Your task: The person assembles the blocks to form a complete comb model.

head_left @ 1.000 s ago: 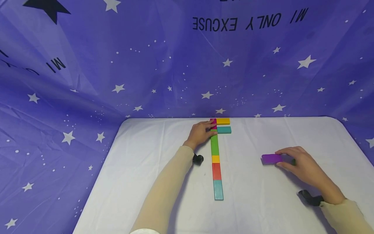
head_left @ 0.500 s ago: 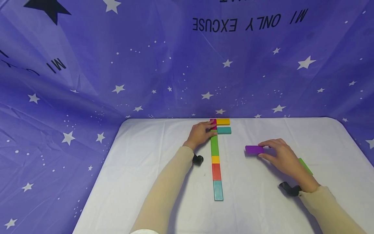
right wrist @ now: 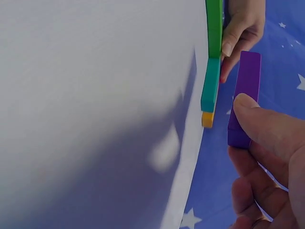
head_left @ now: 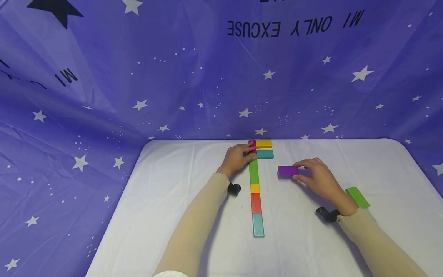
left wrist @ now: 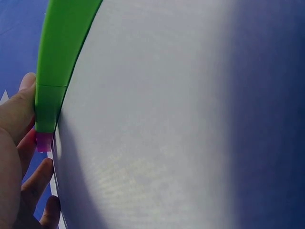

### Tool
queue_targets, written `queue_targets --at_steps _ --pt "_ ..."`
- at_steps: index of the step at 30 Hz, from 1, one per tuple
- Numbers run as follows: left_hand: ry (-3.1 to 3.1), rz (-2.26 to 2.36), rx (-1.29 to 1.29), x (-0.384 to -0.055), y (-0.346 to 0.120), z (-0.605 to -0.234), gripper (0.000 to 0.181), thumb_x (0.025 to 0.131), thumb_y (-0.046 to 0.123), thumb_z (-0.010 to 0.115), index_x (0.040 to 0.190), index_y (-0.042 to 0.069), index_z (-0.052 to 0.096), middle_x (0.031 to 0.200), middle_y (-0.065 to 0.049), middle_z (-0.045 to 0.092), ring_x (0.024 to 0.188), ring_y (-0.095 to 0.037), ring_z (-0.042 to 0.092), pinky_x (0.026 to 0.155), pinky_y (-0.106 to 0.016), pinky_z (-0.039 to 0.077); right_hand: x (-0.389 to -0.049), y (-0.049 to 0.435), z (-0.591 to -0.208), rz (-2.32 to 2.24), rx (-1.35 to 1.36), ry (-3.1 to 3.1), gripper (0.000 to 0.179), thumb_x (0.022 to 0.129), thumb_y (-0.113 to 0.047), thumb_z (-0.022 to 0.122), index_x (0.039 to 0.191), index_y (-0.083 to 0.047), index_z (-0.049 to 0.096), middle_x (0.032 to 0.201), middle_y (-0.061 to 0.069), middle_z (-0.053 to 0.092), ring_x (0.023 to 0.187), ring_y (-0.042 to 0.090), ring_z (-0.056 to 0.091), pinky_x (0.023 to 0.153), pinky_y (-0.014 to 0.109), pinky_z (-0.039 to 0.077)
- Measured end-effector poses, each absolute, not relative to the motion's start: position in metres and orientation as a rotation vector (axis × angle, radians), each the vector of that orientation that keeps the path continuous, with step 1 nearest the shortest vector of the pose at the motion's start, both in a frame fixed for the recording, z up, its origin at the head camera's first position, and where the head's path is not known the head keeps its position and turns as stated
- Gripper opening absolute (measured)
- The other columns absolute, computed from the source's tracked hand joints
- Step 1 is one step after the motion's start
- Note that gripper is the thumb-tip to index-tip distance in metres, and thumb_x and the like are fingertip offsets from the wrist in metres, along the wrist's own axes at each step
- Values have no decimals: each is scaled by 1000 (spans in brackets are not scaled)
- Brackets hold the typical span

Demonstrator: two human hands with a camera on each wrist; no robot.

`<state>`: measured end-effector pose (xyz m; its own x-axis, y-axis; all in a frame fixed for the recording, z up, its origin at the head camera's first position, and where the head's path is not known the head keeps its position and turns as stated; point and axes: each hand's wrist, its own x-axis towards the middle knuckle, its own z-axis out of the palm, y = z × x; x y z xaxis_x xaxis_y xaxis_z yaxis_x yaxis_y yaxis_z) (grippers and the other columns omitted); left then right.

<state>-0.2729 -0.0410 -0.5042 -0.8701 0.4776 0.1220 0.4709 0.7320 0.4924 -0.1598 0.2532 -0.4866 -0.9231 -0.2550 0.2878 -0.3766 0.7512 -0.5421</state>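
Note:
My right hand [head_left: 320,179] pinches a purple block [head_left: 286,171] by its right end, thumb against fingertips. The block lies sideways, a little right of a row of coloured blocks. At the far end of that row my left hand [head_left: 236,157] rests with fingertips on a magenta block [left wrist: 44,141] and the thumb by a green one [head_left: 254,173]. Below follow a yellow block [head_left: 255,188], a red one [head_left: 256,203] and a teal one [head_left: 258,225], end to end. Another yellow block [head_left: 264,144] and a teal block [head_left: 265,154] stick out rightward at the top, with a gap between them.
A loose green block [head_left: 358,197] lies on the white-covered table [head_left: 166,200], just beyond my right wrist. Black wrist devices [head_left: 234,189] sit at both wrists. A purple star-printed cloth [head_left: 207,77] rises behind the table's back edge and along its sides.
My right hand has carried the purple block leftward and slightly away from me, closer to the row. The loose green block has come into view behind the wrist. My left hand stays put.

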Motion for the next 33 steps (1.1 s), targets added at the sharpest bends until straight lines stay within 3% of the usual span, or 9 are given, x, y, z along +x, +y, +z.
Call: queue_targets --at_steps 33 --pt "2912 841 844 -276 -41 -506 49 93 40 72 137 21 64 149 7 52 138 -18 49 116 -34 34 -202 205 -496 935 542 -2840 35 81 -15 85 113 -3 74 112 16 72 108 35 58 97 53 46"
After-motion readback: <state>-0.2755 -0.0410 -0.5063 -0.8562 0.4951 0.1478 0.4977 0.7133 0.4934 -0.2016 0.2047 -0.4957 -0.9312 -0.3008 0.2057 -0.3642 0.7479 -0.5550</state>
